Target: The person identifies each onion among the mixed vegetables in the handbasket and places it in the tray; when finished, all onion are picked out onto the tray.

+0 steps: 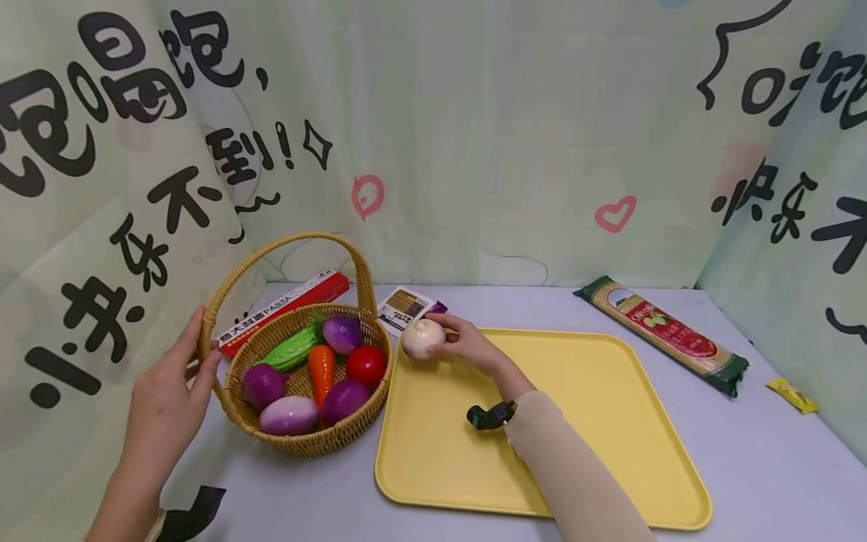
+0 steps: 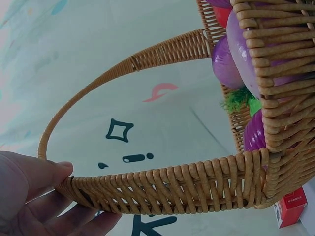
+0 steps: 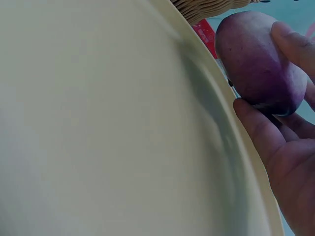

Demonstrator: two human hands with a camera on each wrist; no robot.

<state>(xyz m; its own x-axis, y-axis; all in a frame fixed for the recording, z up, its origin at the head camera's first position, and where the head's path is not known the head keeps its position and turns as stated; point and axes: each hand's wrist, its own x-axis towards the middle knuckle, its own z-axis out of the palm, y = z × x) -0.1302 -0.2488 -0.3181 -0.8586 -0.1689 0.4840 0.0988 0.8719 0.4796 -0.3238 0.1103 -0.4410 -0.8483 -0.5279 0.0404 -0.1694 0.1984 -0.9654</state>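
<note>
On the left stands a wicker basket (image 1: 308, 444) with a tall handle. My left hand (image 1: 169, 388) holds the handle's left side; in the left wrist view the thumb and fingers (image 2: 101, 223) wrap the woven handle (image 2: 167, 189). Inside lie a carrot (image 1: 322, 373), a tomato (image 1: 366, 366), a ridged green vegetable (image 1: 290, 349) and several purple vegetables (image 1: 289, 415). My right hand (image 1: 467, 345) pinches a rounded vegetable (image 1: 423, 339) over the yellow tray's back left corner. White-looking in the head view, it shows purple and white in the right wrist view (image 3: 261, 61).
The yellow tray (image 1: 609, 436) lies right of the basket. Behind the basket are a red pasta box (image 1: 332, 287) and a small printed packet (image 1: 406, 307). A long pasta packet (image 1: 667, 331) and a small yellow wrapper (image 1: 792, 394) lie at the right, near the curtain (image 1: 528, 150).
</note>
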